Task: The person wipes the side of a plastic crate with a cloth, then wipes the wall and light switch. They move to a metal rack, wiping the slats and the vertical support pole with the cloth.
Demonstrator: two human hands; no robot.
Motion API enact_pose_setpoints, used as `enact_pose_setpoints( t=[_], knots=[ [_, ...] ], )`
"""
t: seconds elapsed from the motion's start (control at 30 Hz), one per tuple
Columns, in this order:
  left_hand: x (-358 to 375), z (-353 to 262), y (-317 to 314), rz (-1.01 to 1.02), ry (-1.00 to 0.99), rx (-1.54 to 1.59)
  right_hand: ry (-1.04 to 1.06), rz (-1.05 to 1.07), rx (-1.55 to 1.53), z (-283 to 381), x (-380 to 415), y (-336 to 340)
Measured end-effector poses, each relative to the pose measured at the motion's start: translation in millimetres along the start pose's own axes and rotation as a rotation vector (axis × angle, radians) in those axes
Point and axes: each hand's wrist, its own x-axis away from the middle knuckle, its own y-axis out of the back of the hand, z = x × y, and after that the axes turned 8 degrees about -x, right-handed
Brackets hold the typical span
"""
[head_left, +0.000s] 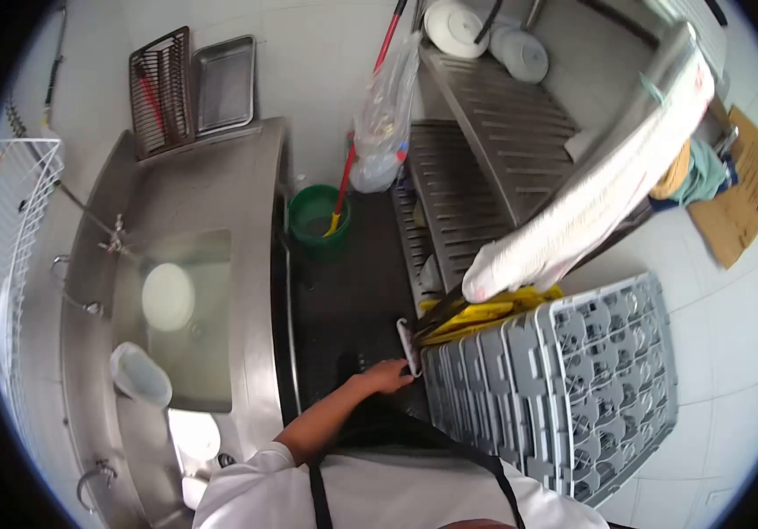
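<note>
My left hand (pixel 388 376) reaches down in the middle of the view, its fingers closed at the lower end of a narrow white bar-like piece (pixel 408 346) with curved ends. This piece stands beside a stack of grey dish racks (pixel 494 397) and over the dark floor. Just behind it, a yellow plastic thing (pixel 502 310) shows between the racks and the shelf. A white cloth (pixel 599 194) hangs along a rail above. My right hand is out of view.
On the left, a steel sink (pixel 251 353) holds water, a white round dish (pixel 167 297) and a clear container (pixel 141 375). A green bucket (pixel 313 231) with a red-handled tool stands on the floor. Slatted steel shelves (pixel 502 132) bear white plates (pixel 456 28); cardboard (pixel 740 194) lies at right.
</note>
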Motion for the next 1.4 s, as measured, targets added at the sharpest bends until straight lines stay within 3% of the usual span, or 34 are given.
enact_pose_setpoints(
  t=[0.2,0.27,0.33,0.37,0.5,0.6,0.63,0.77,0.93,1.1,1.2,1.27,1.33,1.4],
  knots=[
    [-35,18,131,-0.155,-0.081,0.262,0.524,-0.397,0.082,140,-95,-19],
    [-31,18,163,-0.173,-0.058,0.35,0.572,-0.17,-0.399,313,-7,-1],
    [-57,27,174,-0.176,-0.064,0.38,0.569,0.124,-0.881,415,28,4],
    [-77,37,166,-0.096,-0.135,0.641,0.521,0.242,-0.974,452,44,9],
    [-96,48,206,0.179,-0.085,1.129,0.368,0.514,-1.218,521,22,3],
    [-130,66,246,0.02,0.003,0.98,0.291,0.678,-1.246,542,-21,-10],
    [-149,75,260,0.009,0.103,1.032,0.288,0.63,-1.225,539,-42,-16],
    [-197,74,344,-0.282,0.107,0.961,0.303,0.57,-1.223,593,-35,-11],
    [-283,72,434,-0.441,-0.074,1.053,0.448,0.461,-1.15,624,-69,-7],
    [-358,77,497,-0.742,-0.41,0.807,0.476,0.365,-1.256,678,-64,-4],
    [-373,62,547,-0.774,-0.473,0.908,0.747,0.089,-0.944,727,-57,5],
    [-375,54,584,-0.822,-0.614,0.8,0.742,0.147,-0.994,775,-37,26],
    [-371,40,632,-0.908,-0.726,0.627,0.96,-0.083,-0.756,838,-3,57],
    [-389,38,691,-1.03,-0.876,0.329,1.306,-0.528,-0.241,897,12,97]
  ],
)
